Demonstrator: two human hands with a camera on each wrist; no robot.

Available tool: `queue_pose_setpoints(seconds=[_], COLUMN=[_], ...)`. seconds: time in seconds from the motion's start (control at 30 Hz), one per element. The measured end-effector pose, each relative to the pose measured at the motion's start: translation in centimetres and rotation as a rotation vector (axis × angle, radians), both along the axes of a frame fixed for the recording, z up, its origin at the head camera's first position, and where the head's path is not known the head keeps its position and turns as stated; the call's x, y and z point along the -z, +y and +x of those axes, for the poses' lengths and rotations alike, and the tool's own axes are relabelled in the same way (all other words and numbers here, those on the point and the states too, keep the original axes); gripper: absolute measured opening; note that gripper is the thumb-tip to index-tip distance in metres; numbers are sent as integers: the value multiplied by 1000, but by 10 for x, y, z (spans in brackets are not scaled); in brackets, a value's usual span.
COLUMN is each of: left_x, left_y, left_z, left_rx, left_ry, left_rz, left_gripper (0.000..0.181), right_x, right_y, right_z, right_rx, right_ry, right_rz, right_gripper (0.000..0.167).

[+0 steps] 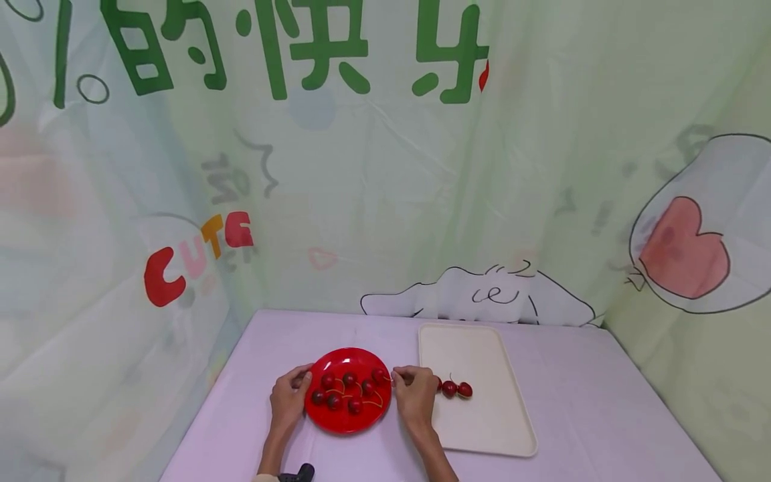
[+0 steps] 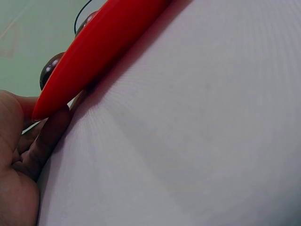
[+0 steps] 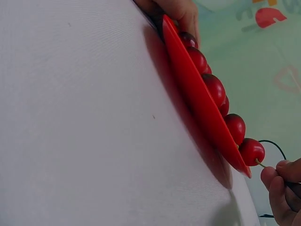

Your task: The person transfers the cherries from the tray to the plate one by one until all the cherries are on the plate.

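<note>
A red plate [image 1: 345, 426] carries several dark red cherries with stems. My left hand [image 1: 287, 400] grips its left rim, thumb on top and fingers underneath, as the left wrist view shows. At the right rim, my right hand [image 1: 417, 402] pinches the stem of a cherry [image 3: 252, 151] between thumb and fingertips. That cherry sits at the edge of the plate [image 3: 200, 106], beside the others. To the right, several cherries [image 1: 449, 389] lie in a row on a cream tray [image 1: 482, 428], one partly hidden behind my right hand.
A pale lilac cloth covers the table [image 1: 578, 415] beneath the plate and tray. Printed fabric curtains [image 1: 385, 201] rise at the back and both sides. A black device [image 1: 298, 474] is on my left wrist.
</note>
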State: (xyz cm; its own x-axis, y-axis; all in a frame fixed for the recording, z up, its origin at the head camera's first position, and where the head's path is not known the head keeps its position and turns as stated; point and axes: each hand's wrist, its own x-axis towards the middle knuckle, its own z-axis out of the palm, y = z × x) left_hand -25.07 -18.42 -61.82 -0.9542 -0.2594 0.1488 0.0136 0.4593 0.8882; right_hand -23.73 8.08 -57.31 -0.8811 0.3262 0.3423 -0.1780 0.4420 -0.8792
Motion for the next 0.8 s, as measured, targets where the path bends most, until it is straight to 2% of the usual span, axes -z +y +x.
queue_pose_setpoints(seconds=[0.2,0.6,0.8], left_x=[-1,3,5], left_y=[1,0,1], left_z=[0,-2,-3], left_rx=[-2,0,-11], left_ry=[13,15,10], left_rz=[-4,10,7], left_gripper=[28,28,28], right_x=[3,12,11], right_y=[0,0,0], right_z=[-3,-2,-2], right_rx=[18,18,7], right_ry=[2,-49,-83], right_rz=[10,12,36], right_gripper=[8,8,7])
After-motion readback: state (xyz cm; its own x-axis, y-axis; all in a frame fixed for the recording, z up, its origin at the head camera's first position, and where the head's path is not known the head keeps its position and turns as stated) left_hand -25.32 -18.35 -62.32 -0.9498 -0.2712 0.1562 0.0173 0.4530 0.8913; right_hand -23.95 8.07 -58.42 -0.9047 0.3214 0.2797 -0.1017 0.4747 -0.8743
